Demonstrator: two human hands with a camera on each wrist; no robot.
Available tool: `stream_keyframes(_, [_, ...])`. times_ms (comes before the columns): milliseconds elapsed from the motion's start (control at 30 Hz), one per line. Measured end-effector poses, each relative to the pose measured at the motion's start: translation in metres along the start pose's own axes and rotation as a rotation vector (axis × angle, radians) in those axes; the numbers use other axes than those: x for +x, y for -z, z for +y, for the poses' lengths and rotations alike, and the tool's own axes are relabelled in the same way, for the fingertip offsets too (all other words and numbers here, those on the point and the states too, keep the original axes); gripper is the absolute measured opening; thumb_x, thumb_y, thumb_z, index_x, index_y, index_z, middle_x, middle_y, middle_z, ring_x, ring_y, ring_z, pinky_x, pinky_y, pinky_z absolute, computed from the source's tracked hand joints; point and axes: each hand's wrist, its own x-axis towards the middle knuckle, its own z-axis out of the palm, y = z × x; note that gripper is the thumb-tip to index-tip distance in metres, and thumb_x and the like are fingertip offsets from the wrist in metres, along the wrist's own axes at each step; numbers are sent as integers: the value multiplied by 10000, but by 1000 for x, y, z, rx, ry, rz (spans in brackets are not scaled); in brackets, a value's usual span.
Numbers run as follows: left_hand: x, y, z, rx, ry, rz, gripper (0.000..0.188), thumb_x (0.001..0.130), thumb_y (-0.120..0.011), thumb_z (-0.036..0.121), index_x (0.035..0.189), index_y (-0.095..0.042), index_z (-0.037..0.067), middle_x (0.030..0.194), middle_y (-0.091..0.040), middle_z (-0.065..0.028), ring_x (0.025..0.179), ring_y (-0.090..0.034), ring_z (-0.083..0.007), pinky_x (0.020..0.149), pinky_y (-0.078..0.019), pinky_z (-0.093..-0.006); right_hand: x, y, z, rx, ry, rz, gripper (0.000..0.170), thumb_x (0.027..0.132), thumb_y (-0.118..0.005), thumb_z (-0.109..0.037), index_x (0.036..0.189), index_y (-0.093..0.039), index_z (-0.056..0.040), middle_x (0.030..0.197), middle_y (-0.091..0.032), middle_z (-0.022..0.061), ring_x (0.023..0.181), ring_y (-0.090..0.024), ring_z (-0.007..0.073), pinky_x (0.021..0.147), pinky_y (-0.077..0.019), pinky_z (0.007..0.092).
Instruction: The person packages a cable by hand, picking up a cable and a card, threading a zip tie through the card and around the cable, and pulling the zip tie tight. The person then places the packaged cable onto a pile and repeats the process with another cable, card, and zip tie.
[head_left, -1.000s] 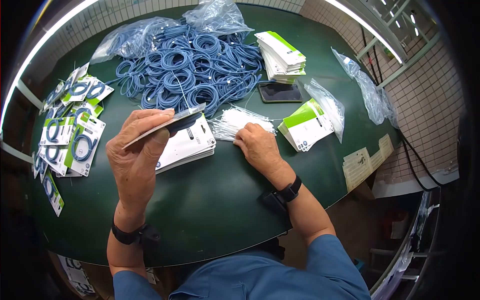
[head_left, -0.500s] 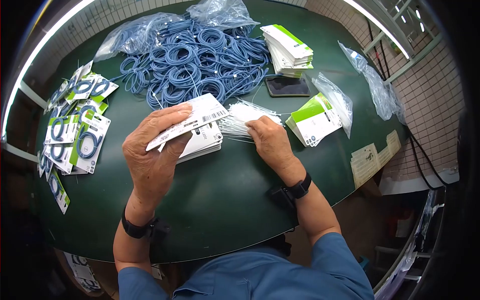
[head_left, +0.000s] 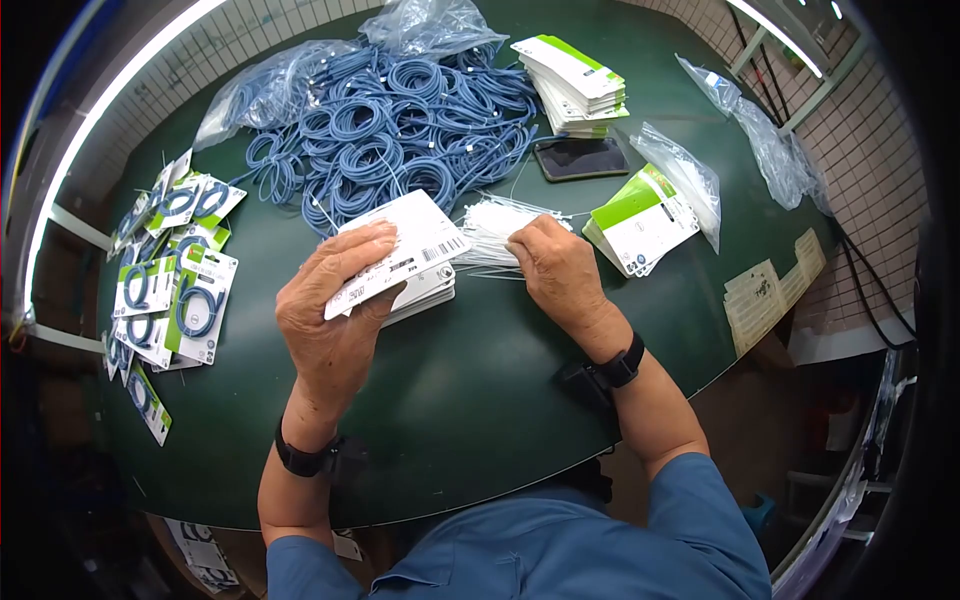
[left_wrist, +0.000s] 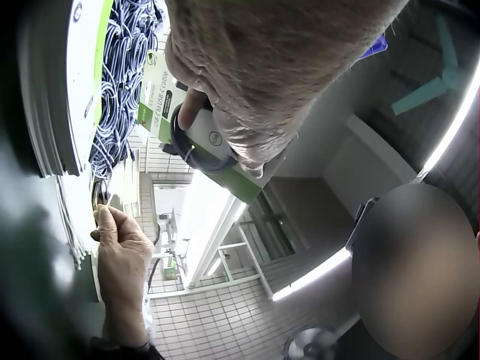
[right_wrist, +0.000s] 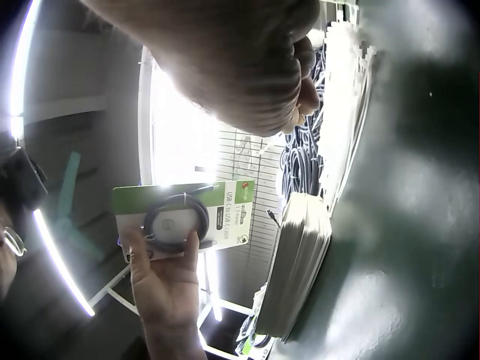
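Note:
Between thumb and fingers my left hand (head_left: 335,310) holds a white and green packaging card (head_left: 420,235), tilted, its barcoded back up in the head view. On its front, in the right wrist view, a dark blue coiled USB-C cable (right_wrist: 201,220) is fastened, with the left thumb against it. My right hand (head_left: 562,270) is at the edge of a pile of white cable ties (head_left: 490,228), thumb and forefinger pinching a thin tie that is mostly hidden. Just beyond the left hand, a stack of cards (head_left: 432,293) lies partly covered by the held card.
A large heap of coiled blue cables (head_left: 390,130) fills the table's back, beside clear plastic bags (head_left: 430,25). Finished-looking carded cables (head_left: 200,300) pile up at left. At right are a card stack (head_left: 575,85), a phone (head_left: 580,158), fanned cards (head_left: 645,230) and a plastic bag (head_left: 685,180).
My left hand has turned the card from nearly edge-on to show its back and moved it closer to the ties. My right hand has drawn slightly back from the pile's middle, fingertips together.

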Motion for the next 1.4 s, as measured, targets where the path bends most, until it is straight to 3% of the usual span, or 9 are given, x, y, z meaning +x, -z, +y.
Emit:
stream_keyframes(167, [-1,-2,1,70,-59,17,311,796,-852,31,1088,-755,-10,1144,-761,-178,1143,-720,-330,1011,-542,-416,4,14,2,87,6,98,88,918,-749,-49,998,-736,-13,948,-707,111,794,-714,253,691,-568,335])
stream_keyframes(267, [0,-4,2,205,-158,12,258,840,-832,65,1062,-741,-30,1153,-753,-191,1166,-708,-353,1036,-533,-440,3,20,0,729,-298,52,65,942,-735,-7,1007,-730,-5,982,-723,97,827,-717,166,677,-576,267])
stream_keyframes(400, [-1,-9,-4,255,-204,16,328,750,-881,35,1043,-736,14,1115,-767,-152,1143,-722,-350,1009,-547,-429,5,33,-17,1045,-322,8,58,958,-721,18,1010,-733,-6,1019,-729,92,888,-705,120,686,-583,229])
stream_keyframes(533, [-2,-11,-7,266,-219,-11,330,736,-891,43,1025,-731,24,1101,-768,-144,1142,-723,-350,997,-555,-429,4,33,-20,894,-24,94,127,903,-744,69,998,-746,-14,998,-736,108,872,-716,158,699,-586,249])
stream_keyframes(567, [-2,-12,-7,262,-212,-14,330,736,-891,43,1025,-731,24,1101,-768,-144,1142,-723,-350,997,-555,-429,5,34,-20,893,-32,91,127,903,-744,69,998,-746,-14,998,-736,108,872,-716,158,699,-586,249])
stream_keyframes(667, [-3,-14,-9,270,-257,-27,331,725,-898,50,1003,-719,34,1095,-769,-144,1141,-724,-355,977,-567,-433,11,39,-21,616,333,182,196,841,-775,98,987,-759,-30,974,-735,122,860,-717,189,703,-590,276])
stream_keyframes(967, [-7,-15,-13,319,-332,-40,294,734,-892,59,944,-689,24,1071,-772,-152,1093,-742,-363,922,-598,-430,7,46,-32,616,371,166,236,806,-775,122,978,-759,-40,940,-727,136,822,-710,220,695,-585,326])
stream_keyframes(1133, [-10,-14,-14,318,-375,-87,253,747,-860,39,898,-660,3,1058,-770,-168,1074,-747,-369,882,-622,-414,0,57,-47,722,394,299,287,780,-825,91,1023,-756,-47,949,-732,153,790,-713,240,657,-554,305])
stream_keyframes(1400, [-13,-20,-12,247,-417,-97,247,747,-827,25,810,-590,-6,1036,-768,-189,1048,-753,-380,848,-640,-416,-9,51,-68,814,425,163,298,772,-840,75,1034,-763,-45,963,-739,176,801,-721,240,645,-546,308])
